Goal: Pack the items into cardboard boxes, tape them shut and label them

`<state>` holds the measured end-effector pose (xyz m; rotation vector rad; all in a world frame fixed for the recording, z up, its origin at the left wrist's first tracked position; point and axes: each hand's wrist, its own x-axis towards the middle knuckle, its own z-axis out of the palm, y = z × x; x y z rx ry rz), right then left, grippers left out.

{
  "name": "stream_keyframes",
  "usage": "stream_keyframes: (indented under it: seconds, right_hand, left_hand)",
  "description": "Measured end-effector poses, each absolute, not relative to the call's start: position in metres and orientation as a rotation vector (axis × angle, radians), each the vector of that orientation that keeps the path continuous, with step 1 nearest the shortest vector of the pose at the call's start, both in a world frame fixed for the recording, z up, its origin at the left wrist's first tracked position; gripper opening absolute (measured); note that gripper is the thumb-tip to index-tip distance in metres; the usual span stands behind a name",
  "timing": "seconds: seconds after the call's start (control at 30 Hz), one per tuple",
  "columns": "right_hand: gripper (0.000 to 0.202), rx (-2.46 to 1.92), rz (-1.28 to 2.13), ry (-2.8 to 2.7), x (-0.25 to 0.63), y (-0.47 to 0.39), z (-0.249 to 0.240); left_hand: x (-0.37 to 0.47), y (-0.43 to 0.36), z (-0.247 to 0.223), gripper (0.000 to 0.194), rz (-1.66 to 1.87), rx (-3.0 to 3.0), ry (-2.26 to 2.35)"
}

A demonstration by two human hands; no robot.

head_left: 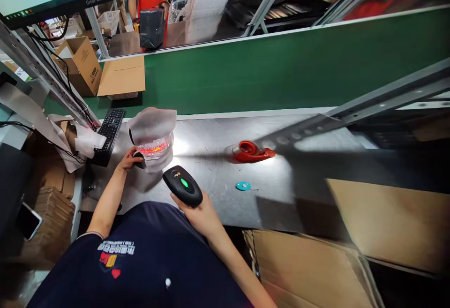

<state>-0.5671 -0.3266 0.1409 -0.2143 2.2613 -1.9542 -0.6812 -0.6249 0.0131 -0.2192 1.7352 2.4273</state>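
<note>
Foam-wrapped parcel (pixel 153 134) stands on the steel desk (pixel 218 176) near its left end, a white foam pouch with something inside that I cannot make out; a red scan line glows across its lower front.

Going by size: a green conveyor belt (pixel 281 69) runs behind the desk. On it, far left, an open cardboard box (pixel 80 64) sits tilted, its contents hidden from here, and just beside it lies a flat brown carton (pixel 122 76) over a white basket. Further back another person in an orange top holds a dark grey wrapped package (pixel 152 27). At the near right, flattened cardboard sheets (pixel 390 223) lean below the desk edge, and a stack of folded cartons (pixel 52 214) stands at the lower left with a phone (pixel 28 221) beside it.

A black keyboard (pixel 108 134) lies just left of the parcel. The left hand (pixel 131 159) is closed on the parcel's lower left edge. The right hand (pixel 198 214) is clamped around a black barcode scanner (pixel 182 185), its green light lit, aimed at the parcel from just beside it.

A red tape dispenser (pixel 251 151) rests mid-desk, well apart from the hands, and a small teal disc (pixel 243 186) lies near it.
</note>
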Motion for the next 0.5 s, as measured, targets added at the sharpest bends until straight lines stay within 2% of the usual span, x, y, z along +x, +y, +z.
stream_keyframes:
  seconds: [0.3, 0.5]
  right_hand:
    - [0.043, -0.218, -1.985, 2.225, -0.5643, -0.3317, 0.1425]
    - [0.042, -0.105, -1.967, 2.248, -0.5624, -0.3315, 0.1371]
  left_hand:
    - [-0.6810, -0.6237, 0.0130, 0.049, 2.459, -0.220, 1.678]
    - [-0.6780, -0.6202, 0.0149, 0.050, 2.460, -0.234, 1.644]
